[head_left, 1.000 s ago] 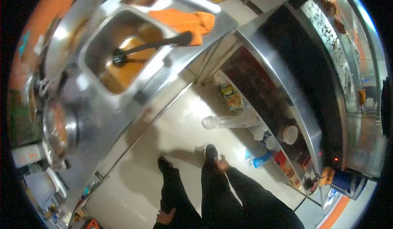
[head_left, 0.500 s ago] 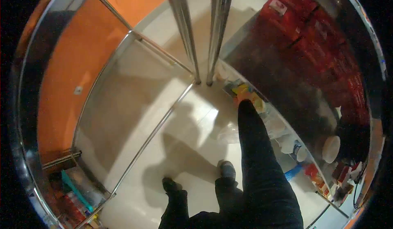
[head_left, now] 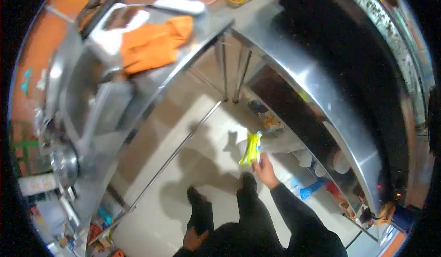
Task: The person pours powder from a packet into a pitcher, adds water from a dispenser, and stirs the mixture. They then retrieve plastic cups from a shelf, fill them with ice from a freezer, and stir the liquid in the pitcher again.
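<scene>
My right hand is closed on the lower end of a yellow-green packet, held above the pale floor. Near my left leg, at the bottom, my left hand shows only in part, and its fingers are too dark and blurred to make out. Close to the packet, a lower shelf under the right counter carries translucent bags and several small items.
A steel counter curves along the right. On the left stand a sink, an orange cloth and a metal bowl. A floor-level metal bar crosses left of my feet. A blue bag lies at the lower right.
The view has risen from under the counters to show their tops. My right hand has come back from the lower shelf with the yellow-green packet. My left hand has come into view.
</scene>
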Demonstrator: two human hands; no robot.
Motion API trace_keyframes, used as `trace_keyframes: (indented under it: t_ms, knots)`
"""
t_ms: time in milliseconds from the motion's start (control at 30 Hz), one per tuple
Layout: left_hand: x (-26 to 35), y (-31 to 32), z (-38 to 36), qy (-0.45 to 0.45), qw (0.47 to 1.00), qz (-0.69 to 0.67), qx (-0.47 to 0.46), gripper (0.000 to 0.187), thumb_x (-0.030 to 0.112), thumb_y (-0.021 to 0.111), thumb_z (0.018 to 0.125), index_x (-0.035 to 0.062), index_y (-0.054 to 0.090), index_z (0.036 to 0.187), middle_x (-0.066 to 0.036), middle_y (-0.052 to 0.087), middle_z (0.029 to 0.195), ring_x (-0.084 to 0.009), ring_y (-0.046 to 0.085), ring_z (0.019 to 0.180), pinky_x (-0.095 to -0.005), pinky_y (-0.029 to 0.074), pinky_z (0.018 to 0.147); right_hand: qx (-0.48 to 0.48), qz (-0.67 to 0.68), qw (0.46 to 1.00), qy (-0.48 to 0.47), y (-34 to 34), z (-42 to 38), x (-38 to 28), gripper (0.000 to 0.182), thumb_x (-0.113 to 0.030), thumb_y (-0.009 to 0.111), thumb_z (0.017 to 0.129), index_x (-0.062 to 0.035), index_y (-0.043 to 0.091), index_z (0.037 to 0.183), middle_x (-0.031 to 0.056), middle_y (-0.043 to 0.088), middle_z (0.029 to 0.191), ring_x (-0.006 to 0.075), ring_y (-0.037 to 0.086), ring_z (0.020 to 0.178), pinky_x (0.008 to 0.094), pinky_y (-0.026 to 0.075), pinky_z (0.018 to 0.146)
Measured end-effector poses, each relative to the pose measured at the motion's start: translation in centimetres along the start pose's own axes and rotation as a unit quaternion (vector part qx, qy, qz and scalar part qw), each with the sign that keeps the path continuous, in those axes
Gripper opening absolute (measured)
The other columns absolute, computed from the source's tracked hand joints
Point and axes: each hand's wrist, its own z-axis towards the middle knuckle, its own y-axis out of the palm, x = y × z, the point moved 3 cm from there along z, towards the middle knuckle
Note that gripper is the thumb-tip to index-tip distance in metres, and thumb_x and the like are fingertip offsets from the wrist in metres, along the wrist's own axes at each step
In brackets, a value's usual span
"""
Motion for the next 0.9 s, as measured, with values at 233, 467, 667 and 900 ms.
trace_keyframes:
  t_ms: [233, 467, 667, 900]
  knots:
    - [25.1, -19.1, -34.2, 0.373, 0.628, -0.600, -0.326, 0.048, 0.032, 0.054, 0.098, 0.0054, 0.039, 0.135, -0.012, 0.054, 0.125, -0.0205, 0.054, 0.115, -0.0392, 0.044, 0.099, -0.257, -0.132, 0.947, -0.144, -1.9, -23.4, -33.2, 0.030, -0.019, 0.066, 0.090, -0.0039, 0.049, 0.110, 0.0122, 0.064, 0.079, 0.0235, 0.066, 0.069, 0.0350, 0.050, 0.062]
    - [17.2, -27.4, -47.7, 0.480, 0.540, -0.669, -0.176, 0.036, 0.031, 0.049, 0.100, 0.0032, 0.048, 0.123, -0.011, 0.060, 0.109, -0.0219, 0.061, 0.102, -0.0387, 0.050, 0.091, -0.328, -0.063, 0.901, -0.277, 2.5, -31.9, -45.9, 0.011, -0.009, 0.057, 0.095, -0.0035, 0.054, 0.104, 0.0029, 0.056, 0.086, 0.0092, 0.053, 0.078, 0.0260, 0.046, 0.071]
    - [8.9, -32.0, -51.9, 0.426, 0.482, -0.766, 0.017, 0.031, 0.032, 0.052, 0.100, 0.0053, 0.054, 0.116, -0.006, 0.062, 0.101, -0.0176, 0.063, 0.094, -0.0350, 0.053, 0.084, -0.389, -0.054, 0.858, -0.331, 10.8, -36.9, -52.6, 0.004, -0.004, 0.056, 0.091, -0.0027, 0.054, 0.095, 0.0068, 0.057, 0.085, 0.0169, 0.053, 0.078, 0.0294, 0.045, 0.069]
    - [-8.1, -35.6, -49.4, 0.334, 0.297, -0.882, 0.147, 0.026, 0.031, 0.062, 0.095, 0.0122, 0.055, 0.111, 0.000, 0.060, 0.094, -0.0124, 0.061, 0.084, -0.0326, 0.053, 0.073, -0.640, -0.145, 0.478, -0.583, 22.2, -49.9, -53.5, 0.015, 0.008, 0.053, 0.082, -0.0048, 0.057, 0.089, 0.0105, 0.057, 0.093, 0.0249, 0.057, 0.091, 0.0373, 0.045, 0.084]
